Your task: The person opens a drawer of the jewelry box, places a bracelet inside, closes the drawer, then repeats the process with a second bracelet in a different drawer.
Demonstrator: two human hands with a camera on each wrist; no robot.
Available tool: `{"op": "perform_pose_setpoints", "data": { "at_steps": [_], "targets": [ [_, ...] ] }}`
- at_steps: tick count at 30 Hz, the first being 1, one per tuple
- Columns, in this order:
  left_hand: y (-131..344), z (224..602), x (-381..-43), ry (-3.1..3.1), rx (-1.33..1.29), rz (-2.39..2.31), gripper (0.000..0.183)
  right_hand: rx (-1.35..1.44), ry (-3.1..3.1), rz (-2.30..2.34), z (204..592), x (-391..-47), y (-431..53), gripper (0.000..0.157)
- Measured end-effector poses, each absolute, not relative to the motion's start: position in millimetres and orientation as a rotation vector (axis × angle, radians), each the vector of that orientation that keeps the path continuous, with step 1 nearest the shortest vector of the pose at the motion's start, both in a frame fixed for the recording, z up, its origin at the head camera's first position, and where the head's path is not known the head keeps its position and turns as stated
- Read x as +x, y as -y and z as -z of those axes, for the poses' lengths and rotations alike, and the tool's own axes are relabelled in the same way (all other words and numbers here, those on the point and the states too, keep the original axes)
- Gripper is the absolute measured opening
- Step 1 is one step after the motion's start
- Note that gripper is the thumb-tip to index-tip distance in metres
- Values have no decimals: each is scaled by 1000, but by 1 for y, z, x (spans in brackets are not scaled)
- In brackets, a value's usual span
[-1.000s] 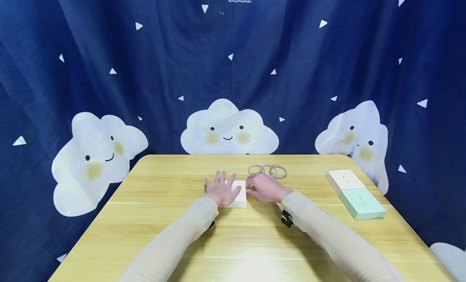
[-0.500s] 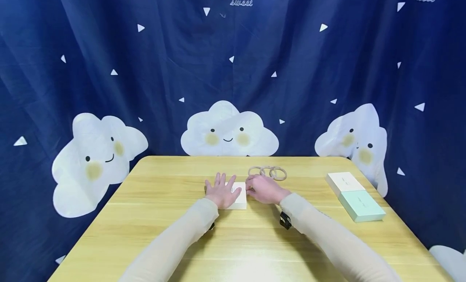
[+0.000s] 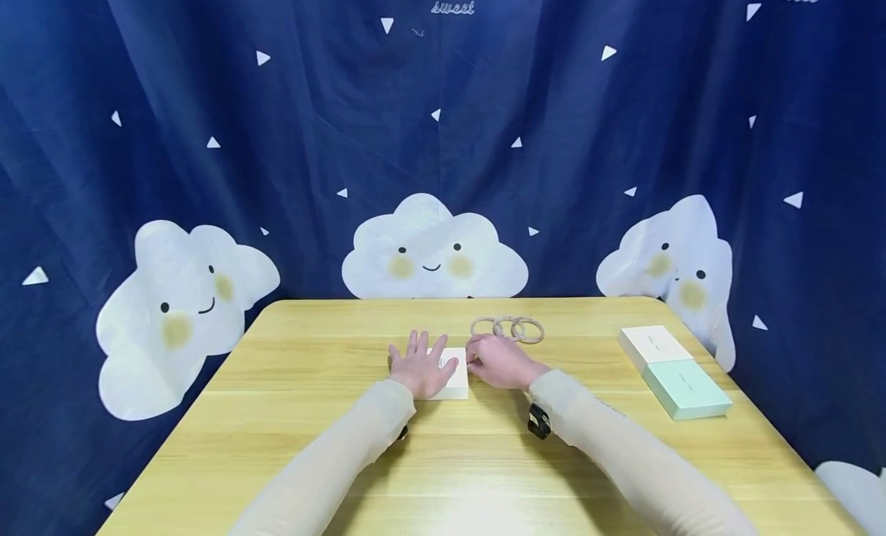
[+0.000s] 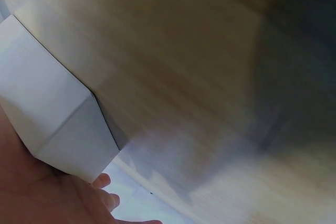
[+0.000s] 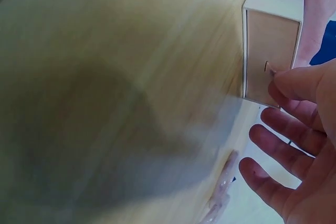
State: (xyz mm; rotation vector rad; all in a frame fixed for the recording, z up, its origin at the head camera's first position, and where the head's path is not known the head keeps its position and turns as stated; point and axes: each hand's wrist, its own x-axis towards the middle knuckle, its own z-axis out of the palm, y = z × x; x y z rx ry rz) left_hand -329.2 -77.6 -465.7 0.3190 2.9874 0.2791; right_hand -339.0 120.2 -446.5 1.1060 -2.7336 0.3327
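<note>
A small white drawer box [image 3: 454, 388] sits near the middle of the table, its right end fitted with a pinkish drawer front [image 5: 270, 32]. Spread and straight, the fingers of my left hand [image 3: 418, 368] rest across the box's top left part; the left wrist view shows the palm side against the white wall [image 4: 47, 82]. From the right, my right hand [image 3: 501, 361] pinches a small pull tab [image 5: 271, 68] on the drawer front between thumb and index finger. Its other fingers are bent and apart, clear of the box. The drawer looks flush with the sleeve.
Behind my right hand lie several wooden-looking rings [image 3: 543, 331], overlapping in a row. At the table's right side a white box [image 3: 654, 344] and a mint green box [image 3: 688, 387] stand end to end. A dark blue curtain [image 3: 311, 136] with clouds hangs behind the table [image 3: 291, 459].
The head view shifts slightly. Both hands keep their places at the white box, and the drawer shows no visible movement.
</note>
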Motion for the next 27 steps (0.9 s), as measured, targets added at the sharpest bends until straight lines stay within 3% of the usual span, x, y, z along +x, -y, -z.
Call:
{"op": "perform_pose_setpoints", "data": {
  "at_steps": [27],
  "targets": [
    [79, 476, -336, -3013, 321, -277, 69, 923, 2849, -407, 451, -331, -116, 28]
  ]
}}
